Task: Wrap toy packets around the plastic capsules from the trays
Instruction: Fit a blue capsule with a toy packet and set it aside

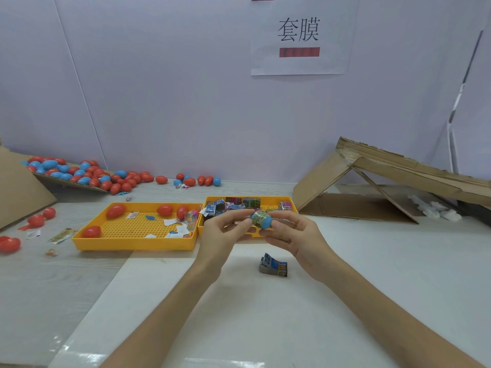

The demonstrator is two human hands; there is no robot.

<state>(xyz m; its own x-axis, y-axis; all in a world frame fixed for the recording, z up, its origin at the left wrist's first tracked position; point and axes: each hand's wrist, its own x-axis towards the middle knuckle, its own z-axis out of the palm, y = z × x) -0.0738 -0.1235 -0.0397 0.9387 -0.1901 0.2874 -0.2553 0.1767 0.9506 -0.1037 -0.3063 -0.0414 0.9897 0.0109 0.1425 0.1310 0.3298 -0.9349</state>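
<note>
**A:** What are the hands doing?

**B:** Both are raised over the near edge of the right tray (289,200), clamped on one blue capsule (266,224) held between them. The left hand (225,231) pinches its left end with thumb and fingertips. The right hand (296,235) has its thumb and curled fingers on the right end.

**A:** And the packet?

**B:** A printed packet (257,217) sits as a band round the capsule's middle, with blue plastic showing at the lower right. I cannot tell how tightly it sits.

**A:** Is the capsule touching anything else?

**B:** Only the fingers. It is held in the air, clear of the surface (398,261).

**A:** What else is close by?

**B:** A small bundle of packets (273,265) lies on the surface just below the hands, apart from them. More packets (233,204) fill the far part of the right tray. The left tray (132,245) stands just beside it and holds a few red capsules (116,211) and scraps of paper. A heap of red and blue capsules (87,173) lies well apart, at the far left by the wall.
</note>
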